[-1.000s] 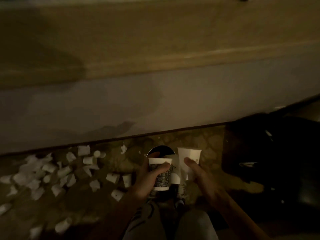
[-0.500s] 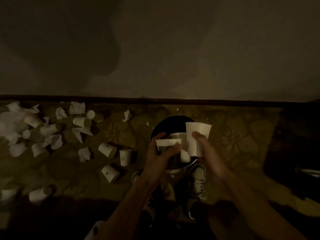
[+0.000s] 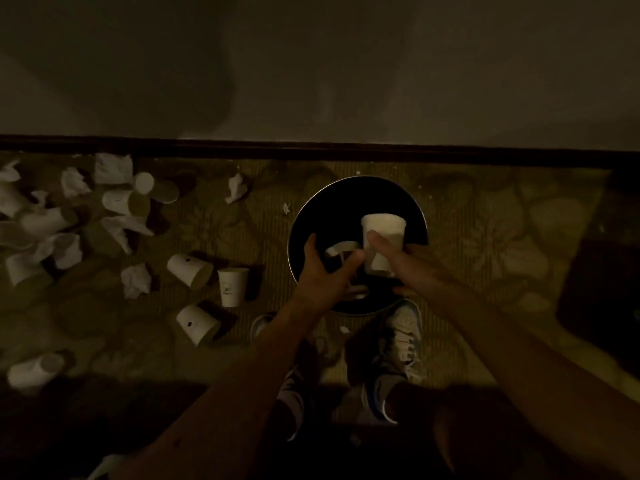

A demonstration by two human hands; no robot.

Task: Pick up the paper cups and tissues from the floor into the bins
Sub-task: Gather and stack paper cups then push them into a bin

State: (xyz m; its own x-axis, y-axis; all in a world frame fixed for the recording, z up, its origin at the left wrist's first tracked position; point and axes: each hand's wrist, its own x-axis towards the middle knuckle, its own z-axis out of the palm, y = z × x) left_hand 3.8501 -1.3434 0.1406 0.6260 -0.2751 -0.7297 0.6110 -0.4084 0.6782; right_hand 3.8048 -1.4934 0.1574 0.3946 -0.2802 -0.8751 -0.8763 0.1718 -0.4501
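Two hands are over a round black bin [image 3: 346, 188] that stands on the carpet [image 3: 491, 237] near the wall [image 3: 346, 64]. The right hand [image 3: 412, 268] has its fingers curled round a white cup [image 3: 383, 225] and holds it upright above the bin. The left hand [image 3: 322, 275] has its thumb and fingers spread wide. A second cup [image 3: 341, 249] shows as a blur just under that hand, inside the mouth of the bin, and whether the hand touches it cannot be told. Left of the bin, one cup [image 3: 232, 287] stands up on the carpet. Two tipped cups [image 3: 188, 270] lie close to it. More cups and crumpled tissues [image 3: 136, 280] lie farther left. A shoe [image 3: 403, 330] is just beside the bin.
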